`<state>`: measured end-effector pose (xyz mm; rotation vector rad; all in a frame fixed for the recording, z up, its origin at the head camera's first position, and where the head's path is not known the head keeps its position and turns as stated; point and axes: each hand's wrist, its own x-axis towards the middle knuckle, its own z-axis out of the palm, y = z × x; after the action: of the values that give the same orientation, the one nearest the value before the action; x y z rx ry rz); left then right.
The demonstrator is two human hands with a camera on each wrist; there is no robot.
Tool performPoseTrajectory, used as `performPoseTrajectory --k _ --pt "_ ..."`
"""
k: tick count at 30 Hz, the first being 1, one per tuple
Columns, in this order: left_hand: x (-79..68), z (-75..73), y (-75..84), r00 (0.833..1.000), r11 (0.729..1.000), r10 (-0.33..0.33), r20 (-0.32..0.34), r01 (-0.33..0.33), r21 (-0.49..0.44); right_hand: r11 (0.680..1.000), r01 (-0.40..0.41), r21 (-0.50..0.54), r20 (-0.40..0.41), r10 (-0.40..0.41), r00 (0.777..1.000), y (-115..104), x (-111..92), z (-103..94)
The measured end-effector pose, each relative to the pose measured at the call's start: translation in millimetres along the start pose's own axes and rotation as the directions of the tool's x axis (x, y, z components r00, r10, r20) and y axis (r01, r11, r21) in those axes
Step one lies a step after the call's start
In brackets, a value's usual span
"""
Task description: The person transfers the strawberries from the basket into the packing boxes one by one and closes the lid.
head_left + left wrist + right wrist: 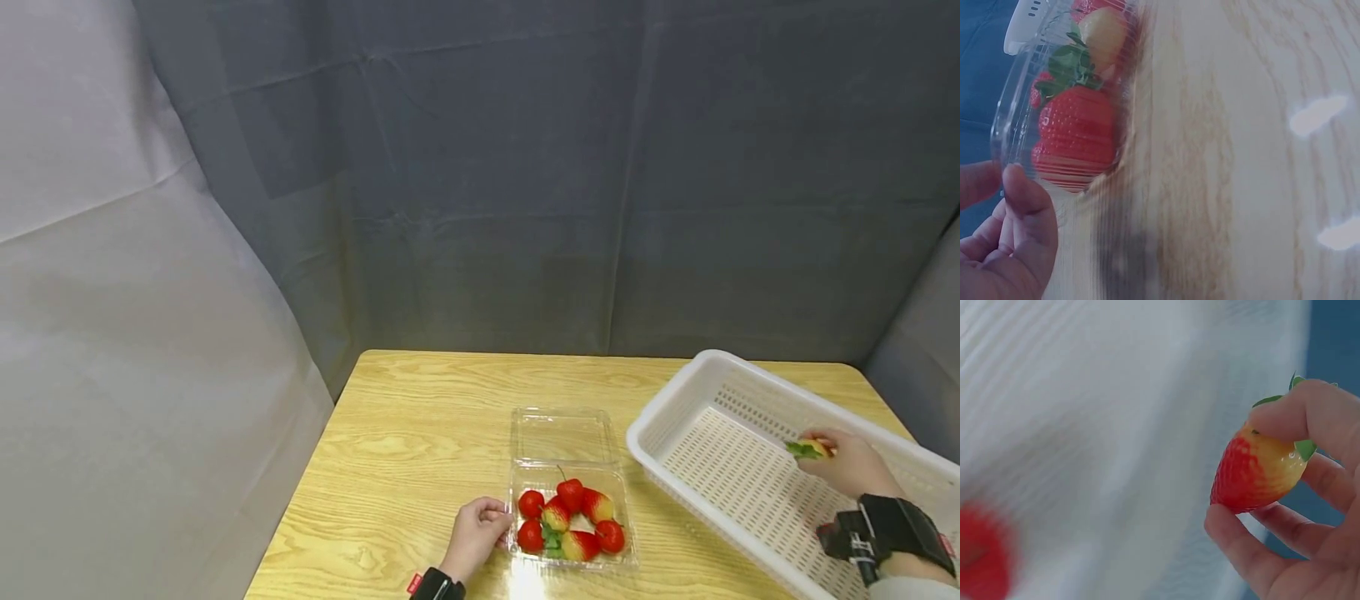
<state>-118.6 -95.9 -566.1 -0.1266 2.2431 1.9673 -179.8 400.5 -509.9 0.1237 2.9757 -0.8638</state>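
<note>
My right hand holds a red-and-yellow strawberry with green leaves between thumb and fingers, over the white plastic basket. At the table's front, my left hand pinches the left edge of a clear plastic clamshell box between thumb and finger. The box lies with its lid folded back flat. Inside are several red and red-yellow strawberries and round red fruits, one with a thin stem. In the right wrist view a blurred red fruit shows inside the basket.
The perforated basket sits at an angle on the right of the wooden table, its raised walls close to the box. Grey cloth hangs behind the table, and a pale cloth hangs at the left.
</note>
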Motion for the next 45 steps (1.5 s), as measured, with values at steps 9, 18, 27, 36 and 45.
performPoseTrajectory --k 9,18,27,36,45 --pt "-0.1 -0.8 -3.0 1.000 1.000 -0.004 0.002 0.004 -0.006 0.831 0.535 0.153 -0.171 -0.511 0.843 -168 -8 -4.8" --pt "-0.2 -0.5 -2.5 1.000 1.000 -0.001 -0.002 0.001 0.006 0.736 0.639 0.225 0.098 -0.669 0.736 -237 -19 82.9" --pt "-0.2 -0.3 -5.6 1.000 1.000 -0.006 -0.001 0.006 0.000 0.724 0.645 0.245 0.353 -0.687 0.636 -254 -34 148.7" --pt "0.5 0.8 -6.0 1.000 1.000 -0.007 -0.003 0.007 0.007 0.713 0.679 0.177 0.388 -0.684 0.617 -251 -38 171.1" --pt "-1.5 1.1 -4.1 1.000 1.000 -0.015 0.002 0.015 0.001 0.763 0.615 0.200 0.414 -0.635 0.653 -252 -40 138.0"
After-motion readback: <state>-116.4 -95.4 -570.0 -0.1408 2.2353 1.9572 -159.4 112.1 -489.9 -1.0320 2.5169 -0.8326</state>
